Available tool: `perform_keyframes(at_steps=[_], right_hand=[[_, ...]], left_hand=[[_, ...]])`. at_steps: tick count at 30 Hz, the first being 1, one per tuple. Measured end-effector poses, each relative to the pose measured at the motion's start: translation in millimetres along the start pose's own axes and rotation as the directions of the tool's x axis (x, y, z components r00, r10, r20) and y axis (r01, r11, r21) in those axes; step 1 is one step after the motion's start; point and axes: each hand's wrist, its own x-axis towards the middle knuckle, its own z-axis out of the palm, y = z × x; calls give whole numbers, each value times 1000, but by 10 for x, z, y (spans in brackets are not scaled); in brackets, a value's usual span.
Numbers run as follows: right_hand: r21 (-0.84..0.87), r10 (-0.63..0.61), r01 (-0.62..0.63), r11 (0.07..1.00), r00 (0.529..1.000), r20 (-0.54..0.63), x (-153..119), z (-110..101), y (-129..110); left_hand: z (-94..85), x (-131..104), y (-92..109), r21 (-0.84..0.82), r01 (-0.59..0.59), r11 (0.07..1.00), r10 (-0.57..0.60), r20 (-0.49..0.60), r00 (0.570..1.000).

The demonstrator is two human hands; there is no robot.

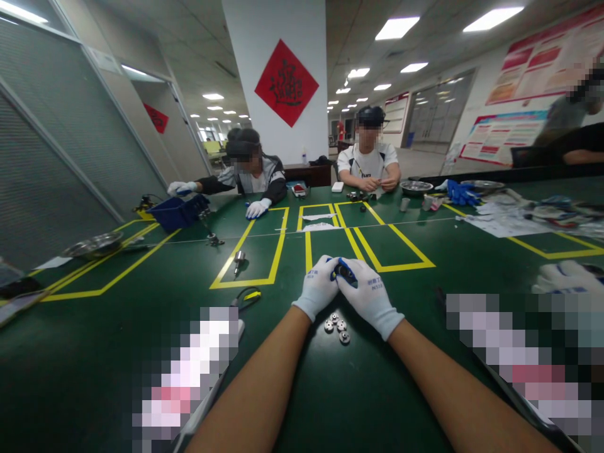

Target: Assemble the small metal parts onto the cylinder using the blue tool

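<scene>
Gripping a dark part [346, 272] between left hand [319, 286] and right hand [369, 289], I see metal discs [341, 326] lying on the table [363, 396] near both wrists.

The left hand [317, 289] and right hand [370, 290] wrap a dark part [346, 272], their fingers [353, 267] hiding most of its shape. Fine detail on the metal discs [341, 326] is too small to tell. Coarse pixels mask two long flat objects [193, 371]. The right edge cuts off a co-worker's blurred glove [559, 277].
</scene>
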Motion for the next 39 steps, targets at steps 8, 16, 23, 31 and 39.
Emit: perform_keyframes(at_steps=[8, 16, 23, 31, 39], right_hand=[[-527, 227, -216, 822, 973, -44, 52, -212, 327], [-679, 512, -420, 603, 856, -75, 55, -390, 413], [-692, 315, -275, 668, 946, -72, 81, -402, 280], [-532, 32, 11, 847, 997, 72, 68, -241, 72], [-445, -9, 74, 893, 989, 147, 24, -123, 55]], left_hand=[[23, -5, -53, 20, 126, 992, -125, -36, 991], [8, 9, -50, 14, 145, 989, -145, -27, 989], [30, 35, 10, 110, 216, 970, -219, 17, 976], [-559, 608, -51, 345, 414, 842, -436, -15, 900], [-1603, 565, -1248, 284, 833, 475, -760, -346, 551]])
